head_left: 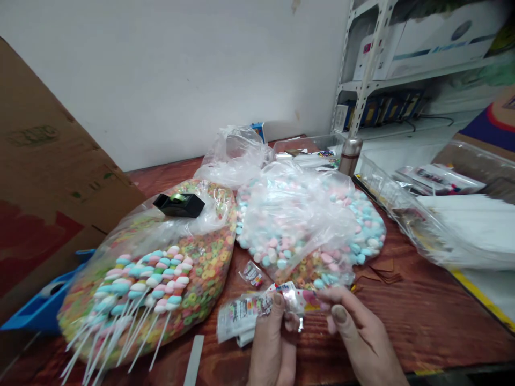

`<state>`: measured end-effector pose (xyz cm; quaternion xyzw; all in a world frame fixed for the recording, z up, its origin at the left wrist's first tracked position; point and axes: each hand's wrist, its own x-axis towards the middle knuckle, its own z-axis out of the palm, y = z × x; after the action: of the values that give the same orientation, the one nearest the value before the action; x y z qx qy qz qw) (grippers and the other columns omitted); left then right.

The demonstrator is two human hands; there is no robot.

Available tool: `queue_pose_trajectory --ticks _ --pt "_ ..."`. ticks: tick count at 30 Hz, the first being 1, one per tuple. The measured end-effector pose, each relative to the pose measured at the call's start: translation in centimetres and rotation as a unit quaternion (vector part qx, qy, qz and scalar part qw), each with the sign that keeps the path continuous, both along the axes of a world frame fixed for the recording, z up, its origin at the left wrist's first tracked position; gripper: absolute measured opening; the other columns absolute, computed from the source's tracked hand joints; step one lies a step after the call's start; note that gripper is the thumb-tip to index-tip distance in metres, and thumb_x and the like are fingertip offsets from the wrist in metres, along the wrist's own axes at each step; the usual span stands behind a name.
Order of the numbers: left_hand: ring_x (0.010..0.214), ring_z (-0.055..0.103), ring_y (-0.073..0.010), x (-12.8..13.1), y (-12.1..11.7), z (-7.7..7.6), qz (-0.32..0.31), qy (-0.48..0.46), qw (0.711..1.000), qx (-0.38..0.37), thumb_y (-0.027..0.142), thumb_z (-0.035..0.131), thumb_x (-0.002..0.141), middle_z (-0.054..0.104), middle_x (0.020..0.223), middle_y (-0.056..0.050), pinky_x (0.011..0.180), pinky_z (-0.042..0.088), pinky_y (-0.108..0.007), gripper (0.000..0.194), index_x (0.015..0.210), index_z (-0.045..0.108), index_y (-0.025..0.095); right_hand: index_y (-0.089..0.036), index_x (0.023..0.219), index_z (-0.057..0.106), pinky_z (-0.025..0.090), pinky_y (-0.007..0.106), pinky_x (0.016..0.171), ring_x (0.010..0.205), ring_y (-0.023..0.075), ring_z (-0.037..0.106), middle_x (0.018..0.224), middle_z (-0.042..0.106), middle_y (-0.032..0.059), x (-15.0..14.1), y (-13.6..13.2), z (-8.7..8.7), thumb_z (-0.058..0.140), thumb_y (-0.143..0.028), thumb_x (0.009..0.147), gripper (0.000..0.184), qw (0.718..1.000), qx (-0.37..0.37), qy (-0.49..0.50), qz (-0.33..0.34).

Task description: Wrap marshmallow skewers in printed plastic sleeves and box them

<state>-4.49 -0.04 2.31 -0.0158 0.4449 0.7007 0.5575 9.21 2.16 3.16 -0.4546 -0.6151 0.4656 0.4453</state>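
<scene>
Several candy sticks (pixel 148 281), thin white rods topped with puffy pastel pieces, lie on a clear bag (pixel 211 268) of little ring shapes, with an angular black tape dispenser (pixel 181 206) behind them. Next come a flat grey strip (pixel 194 360) on the wood-grained table (pixel 422 300), then glossy printed packets (pixel 237 316), a small sachet (pixel 252 274) just behind them, and a crinkled bag (pixel 298 214) of smooth, rounded candies farther back. The left hand (pixel 270 343) pinches the packets under its thumb. A bright wrapper (pixel 295 299) reaches across to the right hand (pixel 366 332), fingers bent at its far end (pinching or merely touching, I cannot tell). The step in hand looks like handling that wrapper between both hands; the next move calls for light fingertips, since thin film probably slips and creases.
</scene>
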Motion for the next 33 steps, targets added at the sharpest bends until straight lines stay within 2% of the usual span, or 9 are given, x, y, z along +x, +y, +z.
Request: queue_pose_trajectory --ticks 2,3,6,8,13,20,24,28,33 --pt "0.046 0.04 -0.0041 -0.3 0.0 -0.2 0.007 -0.029 1.0 -0.003 0.037 0.086 0.059 0.048 0.052 0.005 0.046 0.037 -0.017 0.039 0.063 0.056 0.013 -0.025 0.115 0.058 0.051 0.027 0.078 0.094 0.022 0.062 0.101 0.065 0.0044 0.2 -0.1 0.2 0.054 -0.036 0.092 0.027 0.996 0.081 -0.023 -0.019" --pt "0.046 0.04 -0.0039 -0.3 0.0 -0.3 0.013 -0.034 0.999 -0.004 0.036 0.086 0.059 0.049 0.052 0.005 0.046 0.037 -0.016 0.038 0.063 0.056 0.013 -0.026 0.12 0.055 0.051 0.028 0.083 0.101 0.0229 0.061 0.108 0.064 0.0053 0.2 -0.1 0.3 0.056 -0.034 0.091 0.03 0.991 0.128 -0.041 -0.021" --pt "0.045 0.04 -0.0038 -0.4 0.0 -0.4 0.02 -0.034 0.999 0.005 0.035 0.087 0.058 0.048 0.052 0.005 0.044 0.034 -0.016 0.038 0.064 0.057 0.013 -0.026 0.121 0.055 0.048 0.032 0.091 0.108 0.0242 0.057 0.114 0.06 0.0069 -0.1 0.0 0.2 0.06 -0.029 0.089 0.032 0.969 0.231 -0.085 -0.019" --pt "0.045 0.04 -0.0044 -0.5 -0.1 -0.3 0.013 -0.02 1.0 0.015 0.037 0.086 0.059 0.048 0.051 0.005 0.044 0.035 -0.017 0.038 0.063 0.056 0.013 -0.025 0.119 0.054 0.048 0.032 0.091 0.106 0.0231 0.057 0.113 0.059 0.0071 -0.4 0.1 0.2 0.061 -0.026 0.088 0.031 0.961 0.256 -0.099 -0.015" --pt "0.048 0.04 -0.005 -0.9 -0.6 0.3 0.042 0.02 0.998 0.034 0.035 0.086 0.06 0.05 0.054 0.005 0.048 0.038 -0.018 0.038 0.064 0.055 0.014 -0.023 0.116 0.053 0.044 0.031 0.093 0.105 0.0209 0.054 0.106 0.057 0.0059 -1.1 -0.1 0.3 0.057 -0.018 0.09 0.027 0.964 0.25 -0.09 -0.029" --pt "0.051 0.043 -0.0064 -0.6 -1.5 1.7 0.058 0.047 0.997 0.031 0.032 0.087 0.059 0.053 0.058 0.005 0.051 0.041 -0.02 0.036 0.072 0.057 0.015 -0.021 0.117 0.053 0.042 0.032 0.095 0.109 0.0209 0.051 0.112 0.054 0.0068 -1.4 -0.9 0.8 0.057 -0.015 0.089 0.028 0.962 0.26 -0.085 -0.024" --pt "0.052 0.042 -0.0059 -0.6 -1.7 1.6 0.06 0.044 0.996 0.041 0.03 0.085 0.063 0.05 0.058 0.006 0.052 0.041 -0.02 0.034 0.07 0.055 0.015 -0.019 0.121 0.051 0.039 0.035 0.098 0.109 0.0216 0.05 0.111 0.054 0.0074 -1.4 -1.2 1.3 0.057 -0.013 0.089 0.033 0.959 0.265 -0.08 -0.051" --pt "0.052 0.042 -0.0056 -0.6 -1.9 1.2 0.059 0.044 0.996 0.048 0.03 0.082 0.067 0.051 0.06 0.005 0.051 0.041 -0.019 0.032 0.074 0.055 0.015 -0.021 0.117 0.054 0.04 0.033 0.097 0.112 0.0211 0.05 0.113 0.054 0.007 -1.4 -1.4 1.3 0.057 -0.013 0.089 0.029 0.964 0.253 -0.078 -0.021" --pt "0.053 0.043 -0.0059 -0.3 -2.0 1.1 0.065 0.072 0.994 0.057 0.03 0.081 0.069 0.053 0.062 0.005 0.052 0.042 -0.02 0.031 0.077 0.055 0.015 -0.024 0.109 0.058 0.041 0.031 0.097 0.112 0.0196 0.051 0.114 0.054 0.0049 -1.8 -1.5 0.9 0.057 -0.017 0.09 0.021 0.978 0.2 -0.058 0.017"
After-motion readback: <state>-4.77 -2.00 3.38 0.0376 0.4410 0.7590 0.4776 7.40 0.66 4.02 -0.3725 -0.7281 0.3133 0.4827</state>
